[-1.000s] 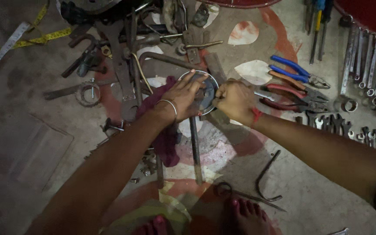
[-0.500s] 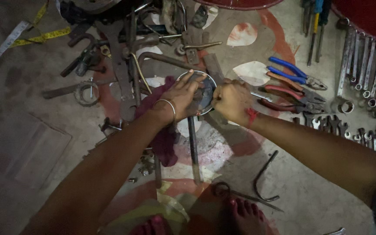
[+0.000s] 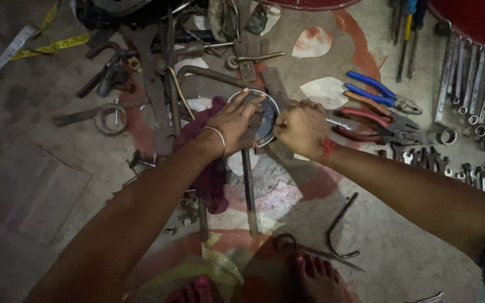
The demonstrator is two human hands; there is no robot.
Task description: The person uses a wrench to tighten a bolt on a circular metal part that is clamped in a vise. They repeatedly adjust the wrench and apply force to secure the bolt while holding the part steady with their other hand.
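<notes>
Head view, floor-level work. Left hand [image 3: 236, 122] lies flat over a round metal disc with a bright rim [image 3: 265, 120], fingers spread and pressing on its left half, fingertips reaching the upper rim. A thin bangle sits on that wrist. Right hand [image 3: 301, 128] is curled shut against the disc's right edge, fingers bunched together; what it pinches is hidden by the knuckles, cannot tell. A red thread circles its wrist. The two hands are just beside each other, with the disc between them.

The disc rests on top of a dark metal bar [image 3: 249, 191] running down toward the person's feet. A maroon rag [image 3: 211, 174] lies under the left wrist and trails downward.

Edges and room: just right of the right hand lie pliers with blue handles [image 3: 374, 90] and pliers with red handles [image 3: 369, 120], touching distance. Farther right, a row of wrenches [image 3: 478, 84], well apart. Above both hands, a dense heap of dark metal parts [image 3: 158, 67] crowds in. Left of the left forearm, a ring-shaped part [image 3: 110, 119] sits near, then bare concrete. Below the right forearm, a bent rod [image 3: 338, 227] lies on open floor.
</notes>
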